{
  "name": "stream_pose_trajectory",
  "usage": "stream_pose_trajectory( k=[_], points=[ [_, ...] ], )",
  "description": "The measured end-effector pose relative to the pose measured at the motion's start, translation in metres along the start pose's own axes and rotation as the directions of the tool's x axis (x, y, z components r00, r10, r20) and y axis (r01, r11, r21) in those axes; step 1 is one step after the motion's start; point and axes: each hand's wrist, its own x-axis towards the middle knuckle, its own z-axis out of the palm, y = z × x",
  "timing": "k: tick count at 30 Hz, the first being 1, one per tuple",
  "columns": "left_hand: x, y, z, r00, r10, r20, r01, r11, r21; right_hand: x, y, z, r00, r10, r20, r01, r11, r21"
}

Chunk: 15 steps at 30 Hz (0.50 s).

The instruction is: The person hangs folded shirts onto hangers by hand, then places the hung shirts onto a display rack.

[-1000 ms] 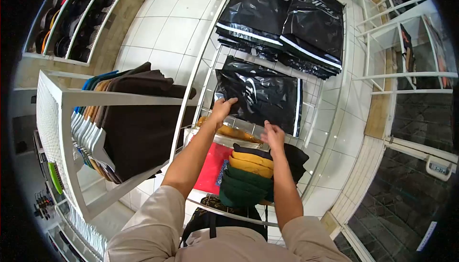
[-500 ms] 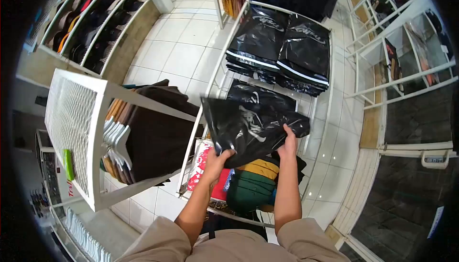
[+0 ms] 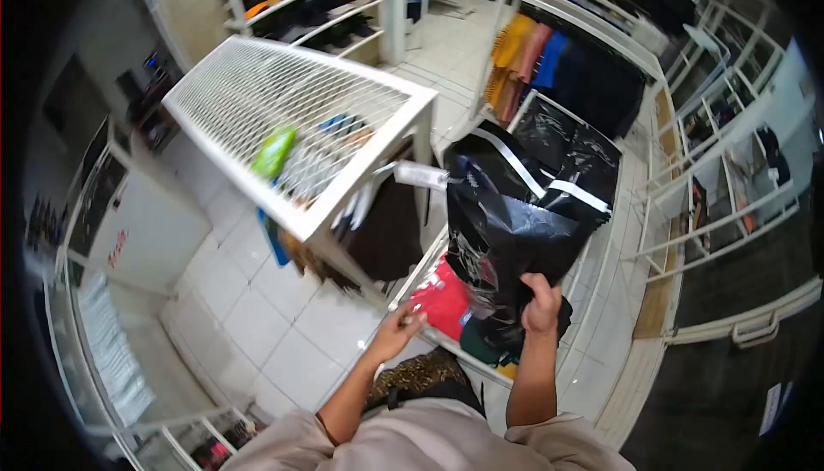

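I see the black plastic bag (image 3: 502,235) raised above the folded green clothes (image 3: 475,344), its edge gripped by the closed right hand (image 3: 541,303) alone. The left hand (image 3: 397,334), which held it a moment ago, is now free, half-open, near the red package (image 3: 445,303).

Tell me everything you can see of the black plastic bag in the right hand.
The black plastic bag looks thin, glossy and creased, with pale sheen across its surface. The right hand grips it near its lower right edge; the left hand is apart from it. In the view it overlaps the stacked black packages and part of the green cloth; whether it touches them, or what it contains, I can't tell.
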Motion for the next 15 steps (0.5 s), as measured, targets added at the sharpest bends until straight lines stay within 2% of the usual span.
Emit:
stream_pose_trajectory(
  k=[2,3,4,6,7,8,10,11,12,15],
  points=[
    [-0.044,0.03,-0.03,0.974,0.169,-0.153,-0.183,0.98,-0.079,-0.043,-0.023,0.031,0.993,-0.053,0.11,0.059,0.997,-0.05],
    [-0.062,0.037,-0.046,0.901,0.33,-0.281,-0.34,0.94,0.013,-0.056,-0.023,0.04,0.967,-0.15,0.204,0.183,0.971,-0.152],
    [-0.077,0.036,-0.067,0.834,0.462,-0.301,-0.439,0.887,0.143,-0.072,-0.038,0.077,0.941,-0.261,0.217,0.313,0.914,-0.259],
    [-0.115,0.042,-0.109,0.769,0.566,-0.296,-0.465,0.814,0.349,-0.095,-0.036,0.12,0.967,-0.079,0.243,0.089,0.995,-0.034],
    [-0.129,0.049,-0.126,0.825,0.448,-0.345,-0.431,0.893,0.13,-0.105,-0.027,0.138,0.963,-0.048,0.264,0.069,0.995,-0.072],
    [-0.146,0.038,-0.145,0.847,0.405,-0.345,-0.494,0.839,-0.229,-0.114,-0.018,0.159,0.958,-0.015,0.285,0.049,0.993,-0.111],
    [-0.18,0.048,-0.175,0.816,0.368,-0.446,-0.525,0.794,-0.306,-0.127,-0.008,0.2,0.946,0.024,0.325,0.009,0.995,-0.101],
    [-0.204,0.055,-0.194,0.809,0.35,-0.472,-0.459,0.878,-0.135,-0.128,0.005,0.213,0.906,0.033,0.421,0.018,0.993,-0.118],
    [-0.224,0.068,-0.203,0.773,0.333,-0.54,-0.471,0.872,-0.136,-0.131,0.017,0.227,0.858,0.044,0.511,0.027,0.991,-0.131],
    [-0.26,0.077,-0.24,0.635,0.351,-0.688,-0.536,0.842,-0.065,-0.147,0.029,0.281,0.847,0.11,0.52,-0.065,0.993,-0.103]
  ],
)
